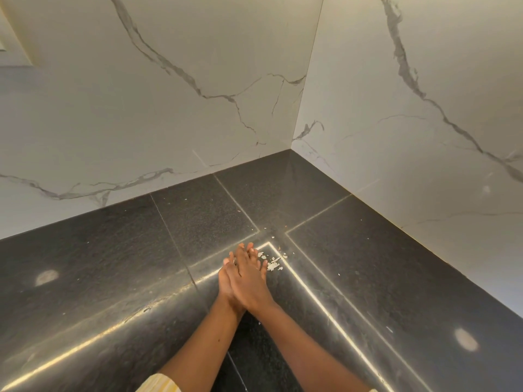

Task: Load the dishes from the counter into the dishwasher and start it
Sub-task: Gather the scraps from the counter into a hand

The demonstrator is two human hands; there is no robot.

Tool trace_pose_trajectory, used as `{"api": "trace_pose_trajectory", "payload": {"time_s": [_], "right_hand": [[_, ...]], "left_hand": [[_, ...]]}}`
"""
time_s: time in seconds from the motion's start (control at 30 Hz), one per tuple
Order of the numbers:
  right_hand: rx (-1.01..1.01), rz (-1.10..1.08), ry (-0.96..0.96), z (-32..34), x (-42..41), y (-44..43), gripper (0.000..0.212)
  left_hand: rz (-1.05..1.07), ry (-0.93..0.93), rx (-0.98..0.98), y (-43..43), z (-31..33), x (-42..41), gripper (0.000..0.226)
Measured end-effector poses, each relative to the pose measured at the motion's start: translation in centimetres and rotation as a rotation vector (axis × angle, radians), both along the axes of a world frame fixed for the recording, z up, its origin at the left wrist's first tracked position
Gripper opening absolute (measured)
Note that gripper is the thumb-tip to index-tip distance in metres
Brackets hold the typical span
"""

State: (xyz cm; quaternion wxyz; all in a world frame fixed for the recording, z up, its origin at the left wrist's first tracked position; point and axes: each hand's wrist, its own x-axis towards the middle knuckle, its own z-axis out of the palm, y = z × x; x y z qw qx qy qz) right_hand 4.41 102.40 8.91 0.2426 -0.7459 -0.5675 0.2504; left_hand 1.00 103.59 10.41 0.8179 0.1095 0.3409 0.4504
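- The left hand (225,280) and the right hand (250,280) are held palm to palm just above the surface (99,264), the right one laid partly over the left
- The fingers (242,248) of both hands are kept straight and close together, pointed away from the body towards the corner; nothing is gripped by either
- The surface is made of dark, speckled stone slabs with a glossy finish, divided by thin pale seams (237,205) that meet near the fingertips
- It is set into a corner and is bounded at the back and on the right by white walls (169,108) streaked with grey marble veins
- A small scatter of whitish flakes (273,265) is spread on the surface just beside the fingertips, to their right; a few stray specks are seen further out
- Two round, blurred light reflections (46,277) are carried by the polished stone, one at the left and one at the lower right, along with long bright streaks
- A pale yellow striped sleeve (158,384) is seen at the bottom edge on the left forearm
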Motion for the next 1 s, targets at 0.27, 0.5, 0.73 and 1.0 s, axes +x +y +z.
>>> {"api": "trace_pose_trajectory", "payload": {"time_s": [0.27,0.5,0.73,1.0], "right_hand": [[0.341,-0.281,0.393,1.6,4.5,-0.3,0.039],[-0.116,-0.122,-0.336,-2.3,13.9,1.9,0.069],[-0.038,0.425,-0.343,-2.0,10.4,4.6,0.052],[0.058,0.481,-0.004,-0.9,12.1,3.9,0.045]], "left_hand": [[0.196,-0.377,-0.252,2.9,0.0,-3.1,0.041],[0.287,-0.430,-0.272,4.3,0.3,-5.4,0.040],[0.345,-0.455,-0.257,5.3,0.7,-6.5,0.043],[0.426,-0.438,-0.242,6.4,0.8,-8.5,0.044]]}}
